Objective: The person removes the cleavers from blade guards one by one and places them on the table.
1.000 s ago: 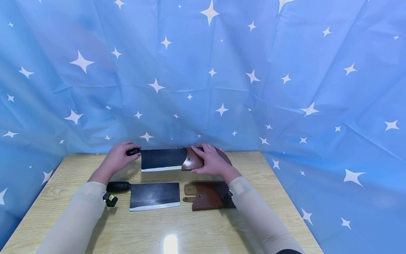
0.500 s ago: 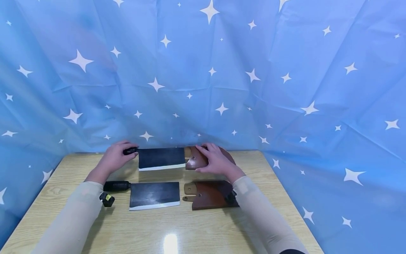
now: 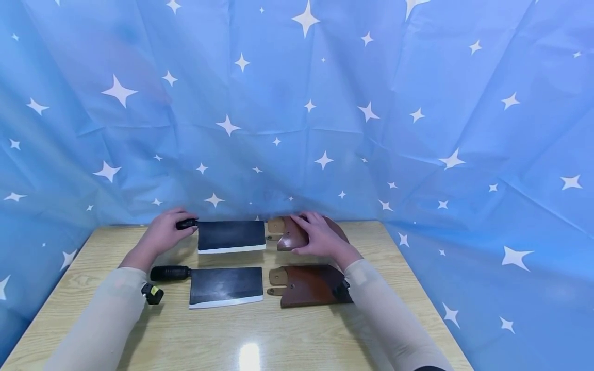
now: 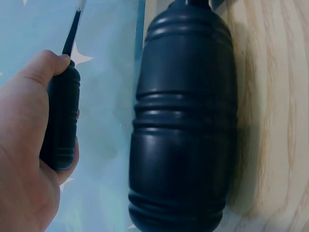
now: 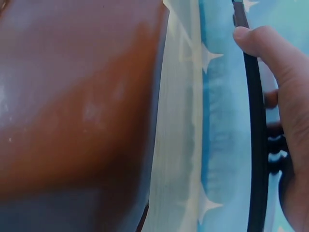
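My left hand [image 3: 162, 234] grips the black handle [image 4: 63, 116] of a cleaver [image 3: 232, 236] with a dark blade and pale cutting edge, raised at the back of the table. To its right, my right hand [image 3: 321, 240] pinches a brown leather knife sheath [image 3: 289, 234], thumb on one face and fingers behind. The sheath's tan strap tabs point at the blade's end, a narrow gap between them. In the right wrist view the sheath [image 5: 257, 125] appears edge-on, thin and dark. The left wrist view has my thumb lying along the handle's top.
Nearer on the wooden table [image 3: 209, 340] lies a second cleaver [image 3: 226, 286], its ribbed black handle [image 4: 183, 116] large in the left wrist view. A second brown sheath [image 3: 306, 287] lies right of it, partly under my right forearm. A blue star-patterned cloth [image 3: 278, 103] hangs behind the table.
The blade's end overlapped the sheath's mouth before and is now clear of it. My left hand has moved left with the cleaver, my right hand slightly right with the sheath.
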`<state>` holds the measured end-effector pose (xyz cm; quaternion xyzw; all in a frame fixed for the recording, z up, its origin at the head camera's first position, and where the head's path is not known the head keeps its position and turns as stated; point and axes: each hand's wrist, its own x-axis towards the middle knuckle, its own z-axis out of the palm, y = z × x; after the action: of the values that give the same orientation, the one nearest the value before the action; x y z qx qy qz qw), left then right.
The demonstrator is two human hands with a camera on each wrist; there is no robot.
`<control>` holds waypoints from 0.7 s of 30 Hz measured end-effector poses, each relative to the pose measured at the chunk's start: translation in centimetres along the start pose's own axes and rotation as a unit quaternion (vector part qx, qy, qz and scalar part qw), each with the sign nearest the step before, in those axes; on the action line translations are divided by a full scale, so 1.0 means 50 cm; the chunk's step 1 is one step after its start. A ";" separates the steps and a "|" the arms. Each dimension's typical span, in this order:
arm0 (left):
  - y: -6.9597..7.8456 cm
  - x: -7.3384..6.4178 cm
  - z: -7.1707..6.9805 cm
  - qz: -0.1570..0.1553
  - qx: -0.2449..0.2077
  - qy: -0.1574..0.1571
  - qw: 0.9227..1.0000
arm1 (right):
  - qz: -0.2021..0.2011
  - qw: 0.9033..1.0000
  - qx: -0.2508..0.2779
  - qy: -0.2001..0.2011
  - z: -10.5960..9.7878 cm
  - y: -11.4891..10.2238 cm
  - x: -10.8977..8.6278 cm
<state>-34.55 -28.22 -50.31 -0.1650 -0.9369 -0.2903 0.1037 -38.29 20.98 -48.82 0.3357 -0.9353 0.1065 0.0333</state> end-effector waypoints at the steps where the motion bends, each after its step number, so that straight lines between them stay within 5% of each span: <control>1: -0.002 -0.001 0.000 0.000 0.000 -0.004 1.000 | 0.000 1.000 -0.003 -0.002 0.000 0.002 -0.001; 21: -0.048 -0.009 0.023 0.010 0.017 -0.017 1.000 | -0.004 0.999 0.006 -0.032 0.035 0.020 -0.011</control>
<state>-35.15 -29.52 -52.58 -0.1772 -0.9417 -0.2703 0.0935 -38.49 21.71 -50.76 0.3426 -0.9340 0.1015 0.0019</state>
